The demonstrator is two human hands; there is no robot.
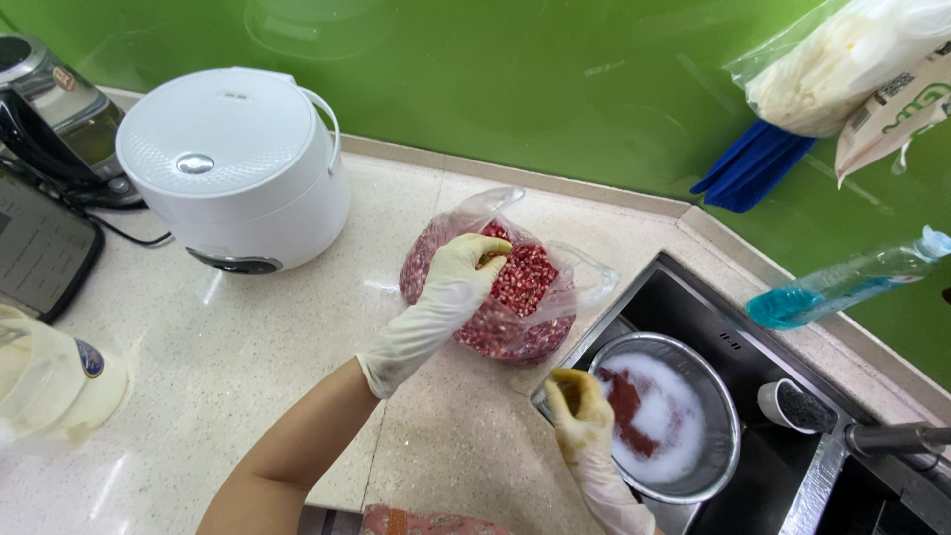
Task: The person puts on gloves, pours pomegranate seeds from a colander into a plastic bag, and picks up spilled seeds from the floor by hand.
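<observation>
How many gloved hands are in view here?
2. The left hand reaches into the clear bag of red beans on the counter; the right hand grips the rim of the metal bowl in the sink.

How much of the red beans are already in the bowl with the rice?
Some are in: a patch of red beans lies on the white rice in the metal bowl in the sink. Right now the left hand is inside the plastic bag, scooping, while the right hand holds the bowl's rim. Most beans are in the bag.
</observation>
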